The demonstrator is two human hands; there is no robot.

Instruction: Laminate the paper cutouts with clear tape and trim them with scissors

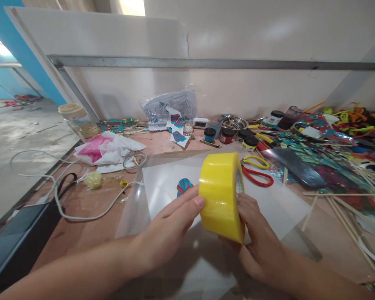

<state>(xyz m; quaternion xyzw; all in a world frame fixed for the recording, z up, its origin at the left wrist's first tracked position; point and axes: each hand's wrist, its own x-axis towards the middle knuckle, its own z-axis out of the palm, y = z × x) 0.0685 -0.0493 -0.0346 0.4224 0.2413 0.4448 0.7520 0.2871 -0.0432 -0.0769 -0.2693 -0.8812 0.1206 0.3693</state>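
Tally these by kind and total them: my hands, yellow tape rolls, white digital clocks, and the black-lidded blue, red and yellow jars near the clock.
Hands: 2 (left hand, right hand)
Yellow tape roll: 1
White digital clock: 1
Blue jar: 1
Red jar: 1
Yellow jar: 1
Total: 7

Thick, glossy yellow roll of tape point(220, 196), upright on edge above a white sheet point(276, 208)

Left forearm point(87, 266) and right forearm point(312, 271) bare, slanting in from the lower corners, left hand point(171, 227) angled inward, thumb point(196, 205) extended, right hand point(259, 239) with fingers point(248, 204) curled.
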